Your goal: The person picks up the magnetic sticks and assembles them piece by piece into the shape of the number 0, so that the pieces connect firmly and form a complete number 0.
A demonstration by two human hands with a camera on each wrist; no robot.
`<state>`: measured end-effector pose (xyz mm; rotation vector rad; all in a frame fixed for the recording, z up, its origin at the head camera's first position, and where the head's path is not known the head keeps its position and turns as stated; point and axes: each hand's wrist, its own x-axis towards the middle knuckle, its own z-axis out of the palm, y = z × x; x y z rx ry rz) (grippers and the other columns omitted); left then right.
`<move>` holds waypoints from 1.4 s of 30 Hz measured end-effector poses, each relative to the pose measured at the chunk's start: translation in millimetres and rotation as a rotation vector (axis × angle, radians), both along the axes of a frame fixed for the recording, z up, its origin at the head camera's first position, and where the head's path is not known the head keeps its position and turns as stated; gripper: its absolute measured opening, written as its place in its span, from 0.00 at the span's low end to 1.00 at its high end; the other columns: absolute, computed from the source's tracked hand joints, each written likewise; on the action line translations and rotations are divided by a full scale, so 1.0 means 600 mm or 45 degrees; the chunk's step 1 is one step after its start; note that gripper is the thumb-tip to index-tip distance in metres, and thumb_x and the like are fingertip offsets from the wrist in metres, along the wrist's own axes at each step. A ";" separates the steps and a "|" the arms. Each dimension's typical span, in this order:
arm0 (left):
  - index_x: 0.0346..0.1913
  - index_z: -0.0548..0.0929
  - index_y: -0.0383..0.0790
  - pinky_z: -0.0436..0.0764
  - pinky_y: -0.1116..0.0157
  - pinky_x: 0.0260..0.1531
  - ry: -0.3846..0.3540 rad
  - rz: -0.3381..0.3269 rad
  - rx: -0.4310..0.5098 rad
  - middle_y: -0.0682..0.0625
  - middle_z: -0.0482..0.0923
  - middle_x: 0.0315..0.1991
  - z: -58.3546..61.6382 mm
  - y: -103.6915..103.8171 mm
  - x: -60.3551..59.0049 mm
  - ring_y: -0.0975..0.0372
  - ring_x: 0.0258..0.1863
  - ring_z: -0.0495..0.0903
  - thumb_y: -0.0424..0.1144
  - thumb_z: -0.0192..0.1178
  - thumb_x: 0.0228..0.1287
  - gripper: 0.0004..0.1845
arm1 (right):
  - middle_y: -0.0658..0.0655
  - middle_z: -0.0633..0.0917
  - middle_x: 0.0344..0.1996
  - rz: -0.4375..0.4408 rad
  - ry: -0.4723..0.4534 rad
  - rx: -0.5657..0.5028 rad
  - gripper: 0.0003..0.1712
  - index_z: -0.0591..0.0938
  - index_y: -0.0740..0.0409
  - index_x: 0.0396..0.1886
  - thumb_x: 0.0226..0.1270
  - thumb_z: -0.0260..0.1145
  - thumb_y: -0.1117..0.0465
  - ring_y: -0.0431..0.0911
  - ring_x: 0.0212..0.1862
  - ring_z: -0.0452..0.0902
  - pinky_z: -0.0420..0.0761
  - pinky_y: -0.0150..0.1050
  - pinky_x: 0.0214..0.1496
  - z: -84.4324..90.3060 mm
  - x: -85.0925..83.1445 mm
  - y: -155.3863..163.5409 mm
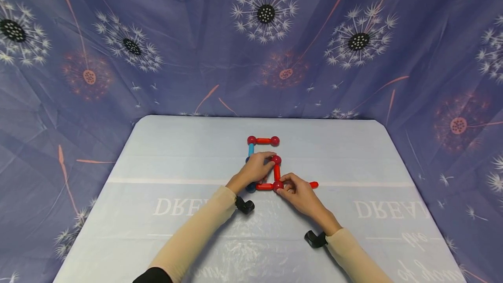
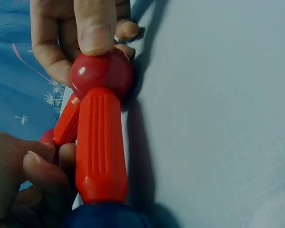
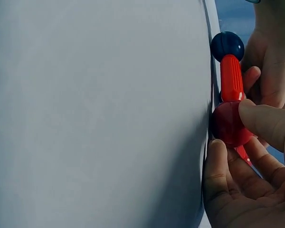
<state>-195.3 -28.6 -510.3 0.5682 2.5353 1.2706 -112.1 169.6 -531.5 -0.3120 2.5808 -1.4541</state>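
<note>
Ball-and-rod building pieces are joined on the table. My left hand [image 1: 254, 168] pinches a red ball [image 1: 277, 160] at the upper end of an upright-running red rod [image 1: 277, 172]. At that rod's lower end, my right hand [image 1: 301, 194] grips another red ball [image 1: 277, 185] between thumb and fingers. From this ball a second red rod [image 2: 100, 147] runs to a dark blue ball [image 3: 227, 46]. Farther up, a light blue rod [image 1: 251, 149] leads to a red ball [image 1: 252, 140], a red rod [image 1: 263, 141] and one more red ball [image 1: 275, 141]. The left hand covers the shape's middle left.
A red rod [image 1: 314, 184] lies to the right, partly behind the right hand. The pale table [image 1: 334, 152] has printed lettering, and a purple dandelion-patterned cloth [image 1: 196, 56] hangs behind it. Black wrist cameras [image 1: 315, 239] sit on both forearms.
</note>
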 end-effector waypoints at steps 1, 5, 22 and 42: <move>0.70 0.76 0.36 0.76 0.68 0.12 -0.003 -0.005 -0.018 0.49 0.76 0.13 0.001 0.000 -0.001 0.67 0.07 0.71 0.36 0.56 0.78 0.22 | 0.51 0.87 0.32 0.002 0.001 0.001 0.17 0.82 0.58 0.51 0.66 0.75 0.62 0.39 0.31 0.78 0.78 0.30 0.34 0.000 0.000 0.000; 0.71 0.76 0.36 0.75 0.70 0.12 -0.014 -0.021 -0.045 0.53 0.73 0.12 0.002 0.001 -0.002 0.68 0.06 0.71 0.36 0.56 0.78 0.22 | 0.51 0.87 0.32 0.003 0.003 0.006 0.17 0.82 0.58 0.51 0.65 0.75 0.61 0.39 0.31 0.78 0.78 0.30 0.34 0.000 -0.001 0.000; 0.68 0.80 0.40 0.80 0.54 0.58 0.134 0.086 -0.117 0.43 0.84 0.58 0.014 -0.010 -0.005 0.53 0.56 0.81 0.40 0.62 0.72 0.23 | 0.51 0.87 0.32 -0.006 -0.014 0.014 0.17 0.82 0.58 0.51 0.65 0.75 0.61 0.40 0.32 0.79 0.80 0.30 0.35 0.000 -0.002 -0.006; 0.57 0.86 0.44 0.77 0.61 0.46 0.110 0.276 0.100 0.45 0.84 0.52 -0.042 -0.120 -0.003 0.57 0.43 0.80 0.41 0.68 0.67 0.17 | 0.55 0.85 0.52 -0.037 -0.049 0.062 0.22 0.80 0.56 0.58 0.66 0.74 0.62 0.40 0.40 0.84 0.83 0.31 0.44 0.026 0.007 0.004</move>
